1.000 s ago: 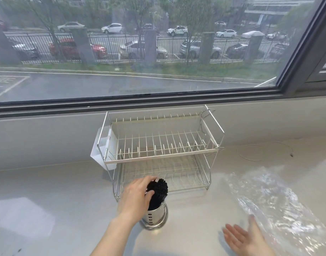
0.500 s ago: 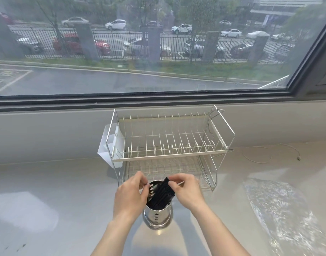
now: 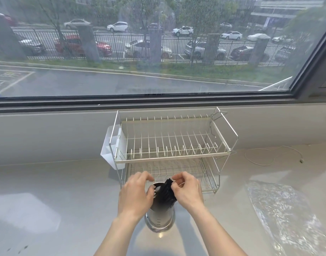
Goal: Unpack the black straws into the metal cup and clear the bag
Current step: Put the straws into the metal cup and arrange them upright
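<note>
A shiny metal cup stands on the pale counter in front of the dish rack. A bundle of black straws leans to the right inside it. My left hand wraps the cup's left rim and side. My right hand pinches the top of the straw bundle with thumb and fingers. The clear plastic bag lies flat and crumpled on the counter at the right, apart from both hands.
A two-tier wire dish rack with a white plastic holder on its left side stands just behind the cup. A thin white cable lies at the back right. A wide window runs behind the counter.
My right hand left the bag side of the counter and came to the straws, now pinching their tops. The left hand shifted from covering the straws to holding the cup's side.
</note>
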`<state>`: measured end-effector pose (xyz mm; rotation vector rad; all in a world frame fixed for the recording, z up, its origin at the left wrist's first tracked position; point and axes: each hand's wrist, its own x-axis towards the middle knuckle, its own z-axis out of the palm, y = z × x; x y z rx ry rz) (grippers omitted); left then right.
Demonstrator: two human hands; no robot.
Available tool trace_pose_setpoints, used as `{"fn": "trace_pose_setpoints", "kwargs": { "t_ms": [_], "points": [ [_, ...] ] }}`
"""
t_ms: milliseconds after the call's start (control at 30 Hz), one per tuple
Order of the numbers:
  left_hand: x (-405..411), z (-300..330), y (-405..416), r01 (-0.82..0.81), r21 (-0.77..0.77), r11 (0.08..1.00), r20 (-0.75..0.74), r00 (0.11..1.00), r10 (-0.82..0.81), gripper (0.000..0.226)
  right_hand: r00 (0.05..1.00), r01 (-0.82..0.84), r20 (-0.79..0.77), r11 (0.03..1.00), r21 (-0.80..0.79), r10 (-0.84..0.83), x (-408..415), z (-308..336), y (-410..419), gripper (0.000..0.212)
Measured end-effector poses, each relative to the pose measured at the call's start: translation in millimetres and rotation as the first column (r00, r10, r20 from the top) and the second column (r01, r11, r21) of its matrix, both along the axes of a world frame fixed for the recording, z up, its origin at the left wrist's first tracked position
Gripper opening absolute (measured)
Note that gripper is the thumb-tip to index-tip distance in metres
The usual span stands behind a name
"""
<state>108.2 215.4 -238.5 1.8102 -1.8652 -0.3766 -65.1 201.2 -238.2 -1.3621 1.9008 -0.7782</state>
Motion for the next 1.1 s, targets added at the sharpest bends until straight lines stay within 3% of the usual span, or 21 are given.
{"fn": "trace_pose_setpoints", "kwargs": {
  "t_ms": [167, 267, 433, 567, 767, 867, 967, 1100],
  "points": [
    [-25, 1, -18, 0.206, 0.145, 0.968, -0.030, 0.979, -0.203, 0.045, 1.000, -0.015, -0.002, 1.000, -0.014, 0.015, 2, 2, -1, 0.027],
    [-35, -2, -27, 0.204, 0.246, 0.947, 0.019, 0.976, -0.215, 0.048, 1.000, -0.017, 0.019, 0.999, -0.042, 0.018, 0, 1, 0, 0.026],
    [-26, -8, -30, 0.076, 0.176, 0.981, -0.027, 0.997, -0.073, 0.022, 0.993, 0.045, 0.112, 0.993, -0.105, -0.034, -10, -8, -2, 0.025],
    [-8, -9, -27, 0.006, 0.140, 0.990, -0.024, 1.000, -0.003, 0.024, 0.981, 0.112, 0.179, 0.976, -0.189, -0.078, -13, -11, -5, 0.023],
    [-5, -4, -21, 0.057, 0.170, 0.984, -0.039, 0.998, -0.051, 0.033, 0.976, 0.175, 0.187, 0.923, -0.342, -0.115, -15, -3, -9, 0.031],
    [-12, 4, -21, 0.091, 0.071, 0.993, -0.060, 0.994, -0.087, 0.024, 0.967, 0.196, 0.228, 0.897, -0.396, -0.111, -17, 9, -11, 0.025],
    [-23, 19, -26, 0.149, -0.052, 0.988, -0.167, 0.974, -0.155, 0.021, 0.944, 0.190, 0.328, 0.886, -0.423, -0.046, -18, 30, -15, 0.018],
    [-38, 35, -32, 0.213, -0.084, 0.974, -0.312, 0.922, -0.228, 0.022, 0.888, 0.188, 0.457, 0.870, -0.456, 0.048, -12, 62, -17, 0.023]
  ]
}}
